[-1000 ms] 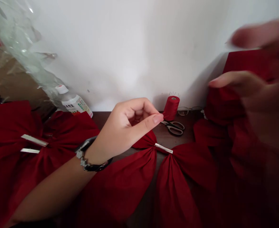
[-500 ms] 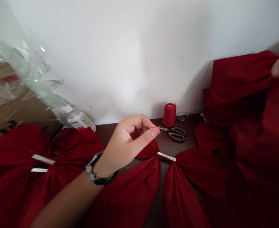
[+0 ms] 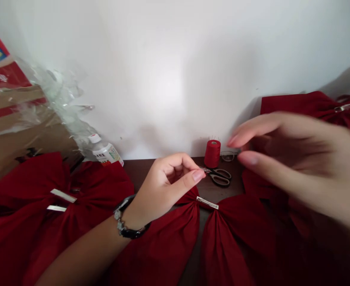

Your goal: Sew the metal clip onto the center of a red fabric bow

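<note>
My left hand [image 3: 165, 182] hovers above a red fabric bow [image 3: 237, 226] lying on the dark table [image 3: 139, 169]. Its fingers are curled, thumb and forefinger pinched together; what they hold, if anything, is too small to see. A black bracelet is on its wrist. A silver clip [image 3: 207, 202] pinches the bow's middle, just right of and below the left fingertips. My right hand [image 3: 296, 159] is raised close to the camera on the right, slightly blurred, fingers stretched and apart, holding nothing.
A red thread spool [image 3: 212, 153] with pins, black scissors [image 3: 219, 176] and glasses [image 3: 227, 155] lie by the white wall. More clipped red bows [image 3: 28, 222] lie left, a red fabric pile [image 3: 306, 105] right. A small bottle [image 3: 105, 151] and a plastic-wrapped cardboard box [image 3: 14, 119] stand far left.
My right hand has come back into view from the right edge, now stretched out in front of the fabric pile. The left hand keeps its pinch; the view has shifted slightly.
</note>
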Motion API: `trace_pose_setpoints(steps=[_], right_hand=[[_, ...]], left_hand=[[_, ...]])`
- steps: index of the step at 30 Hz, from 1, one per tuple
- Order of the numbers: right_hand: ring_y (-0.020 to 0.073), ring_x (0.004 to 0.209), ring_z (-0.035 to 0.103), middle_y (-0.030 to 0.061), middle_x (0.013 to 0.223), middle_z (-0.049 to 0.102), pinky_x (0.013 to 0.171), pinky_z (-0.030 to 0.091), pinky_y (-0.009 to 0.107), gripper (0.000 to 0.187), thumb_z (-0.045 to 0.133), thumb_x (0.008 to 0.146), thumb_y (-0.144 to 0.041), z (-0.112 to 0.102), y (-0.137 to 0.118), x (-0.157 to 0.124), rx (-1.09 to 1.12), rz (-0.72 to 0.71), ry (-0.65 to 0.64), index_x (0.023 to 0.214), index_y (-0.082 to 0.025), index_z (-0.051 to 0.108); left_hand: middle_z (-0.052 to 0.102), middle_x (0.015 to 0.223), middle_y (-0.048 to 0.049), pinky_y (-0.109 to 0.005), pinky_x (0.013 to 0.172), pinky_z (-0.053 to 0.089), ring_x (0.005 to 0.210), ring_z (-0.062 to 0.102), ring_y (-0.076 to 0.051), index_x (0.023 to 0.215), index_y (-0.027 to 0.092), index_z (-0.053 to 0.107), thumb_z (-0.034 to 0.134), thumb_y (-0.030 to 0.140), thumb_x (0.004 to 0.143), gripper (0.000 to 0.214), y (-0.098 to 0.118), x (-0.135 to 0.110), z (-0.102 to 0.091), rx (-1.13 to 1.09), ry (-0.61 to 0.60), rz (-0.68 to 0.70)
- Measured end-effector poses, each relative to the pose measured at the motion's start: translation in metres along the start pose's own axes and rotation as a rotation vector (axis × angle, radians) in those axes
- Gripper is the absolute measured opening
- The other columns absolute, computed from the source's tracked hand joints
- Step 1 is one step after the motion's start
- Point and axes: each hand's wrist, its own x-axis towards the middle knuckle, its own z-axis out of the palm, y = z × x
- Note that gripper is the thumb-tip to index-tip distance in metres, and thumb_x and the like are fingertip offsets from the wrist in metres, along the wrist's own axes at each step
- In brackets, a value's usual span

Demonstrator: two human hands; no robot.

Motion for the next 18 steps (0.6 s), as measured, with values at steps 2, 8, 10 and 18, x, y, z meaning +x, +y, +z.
trace_pose_setpoints(steps=[2,8,10,18], right_hand=[[0.0176,0.084,0.062,0.0031,0.093,0.065,0.068,0.053,0.027,0.007,0.066,0.081,-0.025,0.008,0.002,0.007,-0.035,-0.013,-0.067,0.088,-0.024,0.065],[0.0167,0.087,0.062,0.0042,0.094,0.066,0.073,0.05,0.027,0.008,0.066,0.081,-0.026,0.019,0.01,0.011,-0.054,-0.063,-0.18,0.087,-0.021,0.067],[0.0164,0.085,0.062,0.0047,0.094,0.066,0.072,0.05,0.027,0.009,0.066,0.08,-0.026,0.021,0.011,0.01,-0.036,-0.058,-0.178,0.088,-0.021,0.067],[0.0155,0.085,0.061,0.0051,0.09,0.066,0.071,0.05,0.027,0.006,0.062,0.083,-0.023,0.024,0.012,0.01,0.005,-0.109,-0.163,0.084,-0.019,0.067]], left_hand=[[0.052,0.059,0.0026,-0.017,0.046,0.035,0.05,0.04,-0.006,0.07,0.015,0.057,0.061,0.028,0.084,0.02,0.003,-0.004,-0.001,0.015,0.0,0.026],[0.051,0.061,0.0017,-0.018,0.046,0.034,0.053,0.04,-0.007,0.071,0.015,0.058,0.061,0.031,0.084,0.021,0.006,-0.007,-0.003,0.089,0.015,0.058],[0.051,0.061,0.0017,-0.018,0.047,0.035,0.053,0.041,-0.007,0.071,0.015,0.058,0.06,0.031,0.084,0.021,0.005,-0.007,-0.003,0.093,0.013,0.061],[0.049,0.06,0.0027,-0.018,0.044,0.032,0.051,0.04,-0.006,0.071,0.015,0.058,0.06,0.033,0.085,0.022,0.002,-0.006,-0.004,0.098,-0.011,0.077]])
